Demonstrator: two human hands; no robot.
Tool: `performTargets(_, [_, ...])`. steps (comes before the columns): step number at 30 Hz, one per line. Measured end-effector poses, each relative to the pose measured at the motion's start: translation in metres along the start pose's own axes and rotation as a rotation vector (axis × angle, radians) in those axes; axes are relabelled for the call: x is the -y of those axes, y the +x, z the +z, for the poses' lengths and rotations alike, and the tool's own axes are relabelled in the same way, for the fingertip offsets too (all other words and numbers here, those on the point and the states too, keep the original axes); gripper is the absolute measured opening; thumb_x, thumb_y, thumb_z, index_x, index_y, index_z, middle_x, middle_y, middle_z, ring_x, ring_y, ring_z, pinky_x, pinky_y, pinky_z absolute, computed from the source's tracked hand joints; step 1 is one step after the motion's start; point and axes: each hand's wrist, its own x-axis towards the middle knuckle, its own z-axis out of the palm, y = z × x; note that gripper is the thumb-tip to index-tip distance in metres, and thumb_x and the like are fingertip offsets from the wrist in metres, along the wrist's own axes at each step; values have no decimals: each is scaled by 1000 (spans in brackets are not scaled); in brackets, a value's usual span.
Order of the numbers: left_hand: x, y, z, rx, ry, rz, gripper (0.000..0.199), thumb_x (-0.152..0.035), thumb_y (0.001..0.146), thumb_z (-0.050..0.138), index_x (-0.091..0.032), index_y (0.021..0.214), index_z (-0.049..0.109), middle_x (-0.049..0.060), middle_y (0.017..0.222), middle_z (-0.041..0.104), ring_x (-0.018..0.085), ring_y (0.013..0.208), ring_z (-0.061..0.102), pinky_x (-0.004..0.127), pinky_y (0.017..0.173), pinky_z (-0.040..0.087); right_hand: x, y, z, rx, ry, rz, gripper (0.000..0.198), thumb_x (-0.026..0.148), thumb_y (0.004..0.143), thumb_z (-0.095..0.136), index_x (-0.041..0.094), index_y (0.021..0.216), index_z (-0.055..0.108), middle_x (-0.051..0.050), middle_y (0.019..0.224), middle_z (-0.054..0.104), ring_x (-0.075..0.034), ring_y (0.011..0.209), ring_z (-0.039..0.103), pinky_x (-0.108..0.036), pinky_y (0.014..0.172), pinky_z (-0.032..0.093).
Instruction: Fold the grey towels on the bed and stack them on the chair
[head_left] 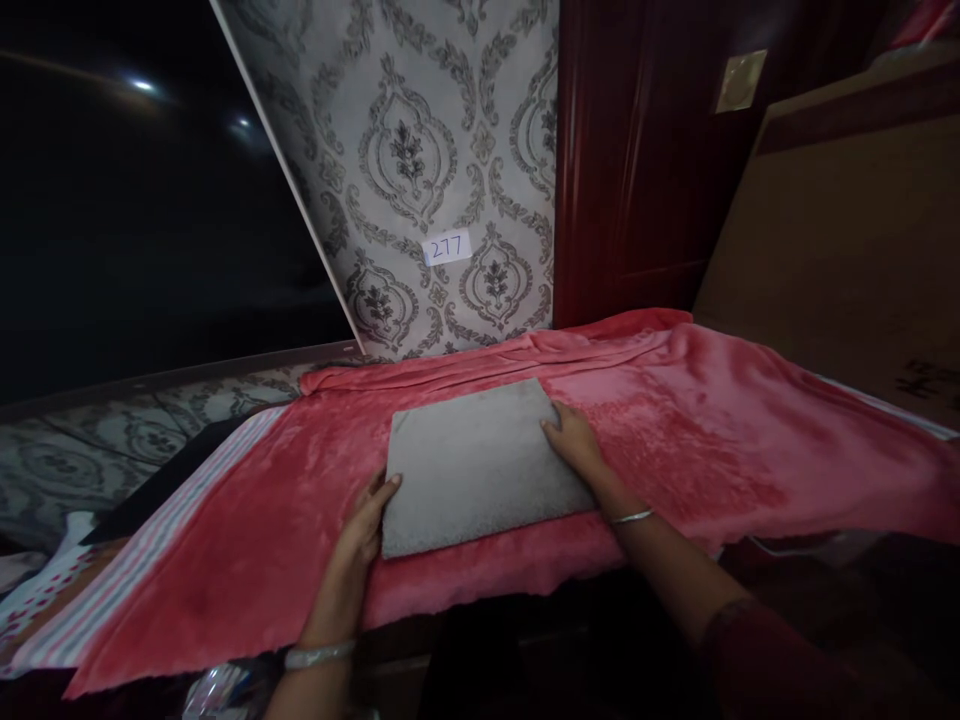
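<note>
A flat grey rectangular pad [480,470], with a soft, slightly fuzzy surface and lower edge, lies at or just above the pink-red plush blanket [247,530]. I cannot tell whether it is a folded cloth or a single mat. My left hand [369,512] grips its left edge, thumb on top and fingers mostly hidden behind the edge. On the opposite side, my right hand [576,442] holds the right edge near the far corner, thumb over the top. A bangle circles each wrist.
Behind the blanket stands a patterned wall with a paper label [447,247] reading 277. A large dark screen [150,220] fills the left. To the right are a dark red wooden panel [630,150] and a big cardboard box [847,240]. A striped cloth [161,540] edges the left.
</note>
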Motion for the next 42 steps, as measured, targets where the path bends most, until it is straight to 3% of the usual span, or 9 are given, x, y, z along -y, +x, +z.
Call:
performTargets(3, [7, -16, -5, 2, -101, -24, 45, -20, 65, 81, -14, 109, 72, 9, 97, 78, 26, 96, 74, 34, 83, 61, -2, 3, -1, 12, 37, 14, 56, 32, 94, 48, 8, 144, 54, -19, 135, 63, -29, 125, 58, -39, 107, 44])
performTargets(7, [22, -44, -10, -75, -377, -24, 16, -17, 69, 73, -18, 85, 74, 5, 93, 78, 22, 93, 73, 30, 82, 60, -6, 5, -6, 67, 115, 32, 57, 31, 92, 50, 9, 145, 53, -17, 133, 65, -29, 121, 61, -40, 105, 46])
performTargets(10, [34, -64, -6, -57, -553, 6, 5, -22, 72, 70, -21, 76, 72, 5, 99, 78, 24, 99, 72, 36, 90, 60, -12, 3, -14, 131, 189, 69, 61, 31, 92, 52, 7, 148, 49, -18, 136, 63, -30, 121, 62, -42, 103, 48])
performTargets(15, [56, -86, 16, 50, -654, -53, 8, -25, 70, 73, -24, 77, 72, 7, 106, 76, 28, 116, 67, 48, 106, 53, -26, -8, -27, 199, 351, 59, 63, 29, 89, 55, 13, 150, 48, -14, 139, 62, -28, 121, 62, -42, 102, 50])
performTargets(20, [70, -88, 62, 164, -675, -105, 17, -22, 71, 75, -22, 88, 71, 9, 112, 74, 28, 122, 64, 50, 113, 46, -29, -23, -35, 263, 521, 31, 62, 28, 87, 56, 17, 148, 50, -8, 140, 63, -25, 119, 63, -40, 102, 50])
performTargets(28, [66, -88, 128, 134, -687, -83, 47, -22, 74, 75, -25, 120, 67, 8, 127, 71, 28, 125, 62, 47, 109, 50, -6, -43, -60, 335, 847, 187, 73, 36, 86, 58, 21, 155, 42, -6, 129, 67, -23, 100, 67, -36, 86, 55])
performTargets(33, [78, -116, 145, 333, -695, -171, 52, -34, 69, 83, -21, 117, 70, 11, 126, 71, 33, 130, 58, 52, 116, 44, 9, -79, -81, 407, 1054, 193, 70, 50, 75, 70, 23, 139, 60, -5, 110, 70, -21, 85, 64, -30, 70, 51])
performTargets(39, [81, -149, 150, 214, -633, -368, 45, -27, 67, 83, -17, 110, 73, 13, 117, 74, 33, 127, 61, 49, 116, 44, 14, -140, -101, 457, 1127, 270, 67, 59, 71, 78, 24, 127, 66, -5, 105, 68, -20, 85, 62, -29, 68, 50])
performTargets(42, [79, -155, 139, 272, -576, -378, 49, -19, 65, 79, -18, 114, 73, 11, 115, 75, 33, 127, 60, 48, 117, 42, 1, -149, -112, 602, 1075, 269, 71, 60, 72, 79, 24, 131, 64, -4, 98, 69, -20, 82, 65, -30, 66, 52])
